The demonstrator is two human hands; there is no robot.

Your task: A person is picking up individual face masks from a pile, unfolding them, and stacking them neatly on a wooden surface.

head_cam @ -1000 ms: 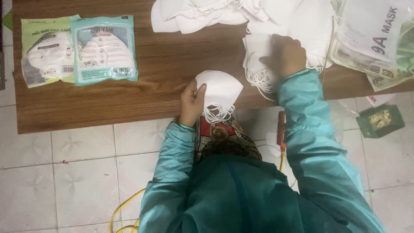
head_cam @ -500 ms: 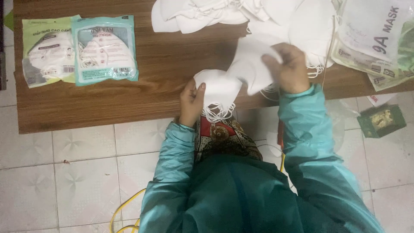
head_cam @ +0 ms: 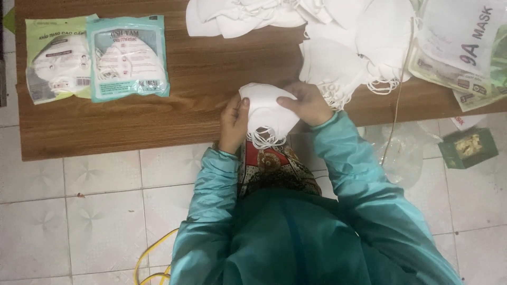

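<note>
Both hands gathering white masks at the near edge of the table

The left hand and right hand have their fingers curled round a small stack of white masks, thumbs on top, ear loops dangling below. Best to square the edges and tuck those loops before letting go, I'd say. A loose heap of masks lies just right; two packed bags far left
</note>
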